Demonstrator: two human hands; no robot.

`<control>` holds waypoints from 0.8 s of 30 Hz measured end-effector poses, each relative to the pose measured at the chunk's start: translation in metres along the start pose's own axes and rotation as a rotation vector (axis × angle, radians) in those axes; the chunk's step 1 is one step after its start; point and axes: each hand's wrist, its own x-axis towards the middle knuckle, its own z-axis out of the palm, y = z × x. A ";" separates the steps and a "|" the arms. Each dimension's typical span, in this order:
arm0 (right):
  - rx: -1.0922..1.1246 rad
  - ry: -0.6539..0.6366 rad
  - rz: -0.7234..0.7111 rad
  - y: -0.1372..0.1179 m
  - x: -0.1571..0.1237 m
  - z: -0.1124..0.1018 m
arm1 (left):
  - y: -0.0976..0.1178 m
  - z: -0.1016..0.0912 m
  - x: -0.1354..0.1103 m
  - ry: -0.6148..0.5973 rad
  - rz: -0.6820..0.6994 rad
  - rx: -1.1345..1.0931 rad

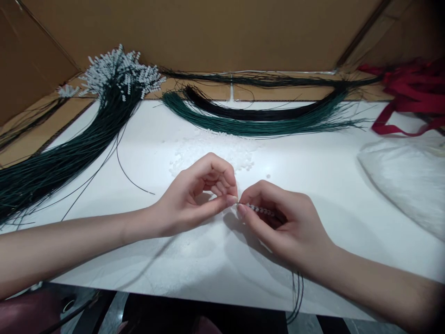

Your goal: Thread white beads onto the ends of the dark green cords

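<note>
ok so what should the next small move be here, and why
Probably guide a bead onto the dark wire with the left hand: its fingertips are at the wire's end, the right hand holds its beaded length, and loose white beads lie on the table beyond. Whether those fingertips already hold a bead is too small to tell.

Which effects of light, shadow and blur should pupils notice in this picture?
Head view: shadows fall on the white tabletop near the left hand and right hand; head view: small white pieces nearly blend into that pale surface; head view: the red ribbon looks blurred, and the picture's right edge darkens.
</note>
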 end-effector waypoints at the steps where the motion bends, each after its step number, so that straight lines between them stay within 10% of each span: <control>1: -0.001 0.000 0.000 0.000 0.000 0.000 | 0.000 0.000 0.000 -0.002 0.007 0.005; 14: 0.001 0.008 -0.002 -0.001 0.000 0.000 | -0.004 -0.021 0.012 0.162 0.214 0.606; 24: -0.003 0.018 0.008 -0.002 0.000 0.000 | -0.011 -0.023 0.016 0.138 0.085 0.922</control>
